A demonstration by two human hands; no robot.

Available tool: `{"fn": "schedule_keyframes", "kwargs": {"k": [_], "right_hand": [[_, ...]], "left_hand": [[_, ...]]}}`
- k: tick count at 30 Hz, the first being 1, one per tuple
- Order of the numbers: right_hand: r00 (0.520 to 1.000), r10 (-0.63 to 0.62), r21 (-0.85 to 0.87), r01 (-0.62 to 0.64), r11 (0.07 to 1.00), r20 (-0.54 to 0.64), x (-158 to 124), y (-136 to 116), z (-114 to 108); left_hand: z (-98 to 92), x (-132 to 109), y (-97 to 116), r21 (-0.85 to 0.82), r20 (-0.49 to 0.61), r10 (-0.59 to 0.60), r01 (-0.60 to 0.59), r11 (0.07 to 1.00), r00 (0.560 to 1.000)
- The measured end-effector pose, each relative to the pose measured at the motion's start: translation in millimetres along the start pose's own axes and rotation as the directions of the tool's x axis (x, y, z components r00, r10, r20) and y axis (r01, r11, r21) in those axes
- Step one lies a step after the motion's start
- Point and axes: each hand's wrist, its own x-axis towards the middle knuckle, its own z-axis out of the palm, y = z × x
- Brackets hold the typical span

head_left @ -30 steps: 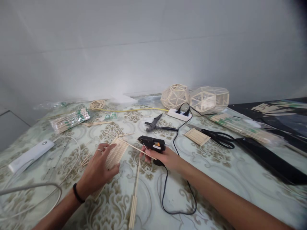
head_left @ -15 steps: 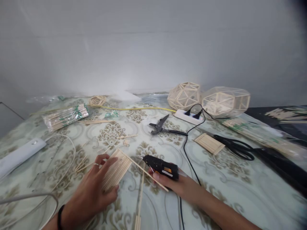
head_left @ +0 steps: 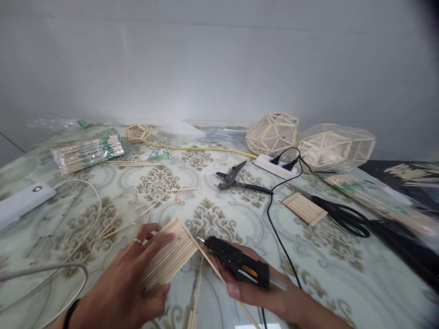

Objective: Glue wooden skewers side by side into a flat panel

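Observation:
Closed around a flat panel of side-by-side wooden sticks (head_left: pixel 173 258) is my left hand (head_left: pixel 118 274), fingers on its top and thumb along the near edge. My right hand (head_left: pixel 257 290) grips a black hot glue gun (head_left: pixel 236 258), its nozzle pointing left near the panel's right corner. A long thin stick (head_left: pixel 214 266) runs from the panel's right edge down under the gun and past my right fingers. Whether those fingers also pinch the stick, I cannot tell. More loose sticks (head_left: pixel 195 297) lie on the table between my hands.
Pliers (head_left: pixel 233 178), a white power strip (head_left: pixel 270 165), a smaller stick panel (head_left: pixel 303 208) and black-handled scissors (head_left: pixel 339 214) lie ahead and right. Stick-framed polyhedra (head_left: pixel 272 132) stand behind. Bagged sticks (head_left: pixel 91 153) and a white device (head_left: pixel 25 203) are left. The gun's black cord (head_left: pixel 274 228) crosses the table.
The panel has tilted up slightly in my left hand. The glue gun has moved a little right and toward me, and the long stick now lies along the panel's edge. The view has shifted slightly.

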Motion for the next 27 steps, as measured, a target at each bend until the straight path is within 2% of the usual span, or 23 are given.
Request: {"fn": "schedule_keyframes", "kwargs": {"k": [5, 9, 13, 19, 27], "right_hand": [[1.0, -0.003, -0.026, 0.003, 1.0, 0.01, 2.9, -12.2, 2.9], [1.0, 0.018, -0.097, -0.017, 0.995, 0.018, 2.5, -10.2, 5.0], [1.0, 0.016, -0.07, -0.018, 0.997, -0.023, 1.8, -6.8, 6.5], [1.0, 0.023, -0.036, -0.022, 0.999, 0.015, 3.7, -10.2, 7.9], [0.999, 0.031, -0.088, -0.033, 0.996, -0.014, 4.5, -11.6, 8.1]], "left_hand": [[7.2, -6.5, 0.6, -0.016, -0.015, 0.043, -0.043, 0.999, 0.999], [10.2, -11.3, 4.2, -0.037, 0.002, 0.021, -0.021, 0.999, 1.0], [9.0, -10.1, 7.7, -0.075, 0.016, 0.006, -0.005, 0.997, 1.0], [7.4, -5.8, 8.6, -0.088, 0.019, 0.054, -0.052, 0.995, 0.998], [9.5, -8.9, 7.6, -0.111, 0.023, 0.042, -0.039, 0.993, 0.999]]}}
